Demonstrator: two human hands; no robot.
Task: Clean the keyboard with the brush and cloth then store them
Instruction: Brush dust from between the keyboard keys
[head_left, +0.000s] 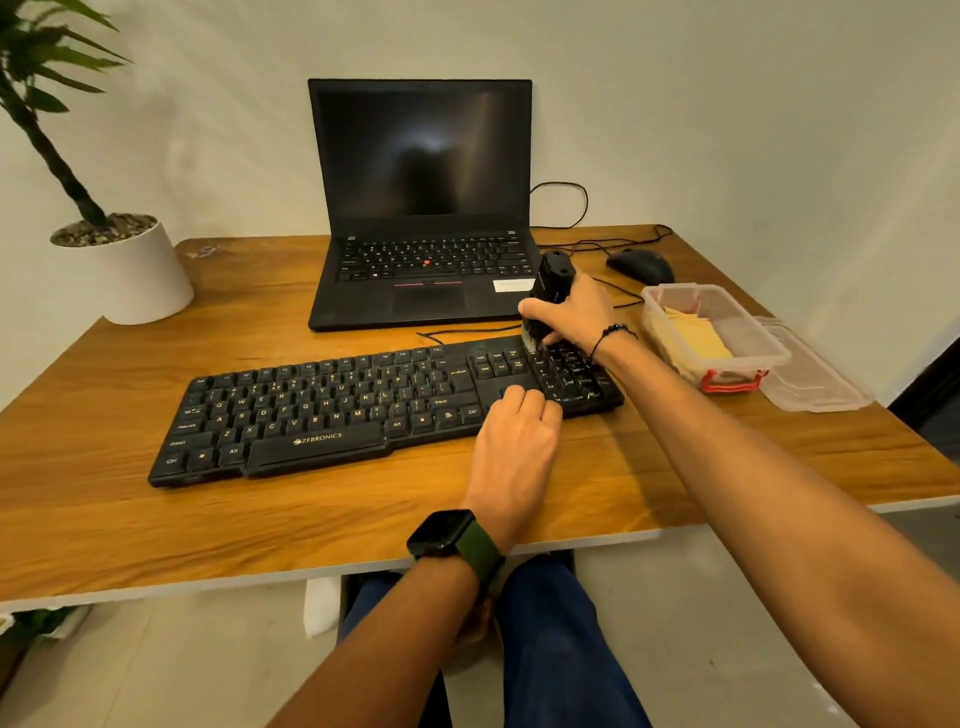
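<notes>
Right hand (569, 317): grips brush (548, 291) upright, bristles on numpad, centre-right.
Left hand (514, 441): fingers curled, steadying keyboard (322, 410).
Brush: probably light, rigid; hold mid-body.

Black brush (551, 291) stands upright on black keyboard's (332, 405) numpad.

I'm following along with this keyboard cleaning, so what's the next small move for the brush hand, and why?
Probably sweep the brush down the number pad toward the near edge. The right hand grips it upright with its bristles on the pad's top rows at the right end of the keyboard, and the left hand rests on the keyboard's front edge beside the pad.
</notes>
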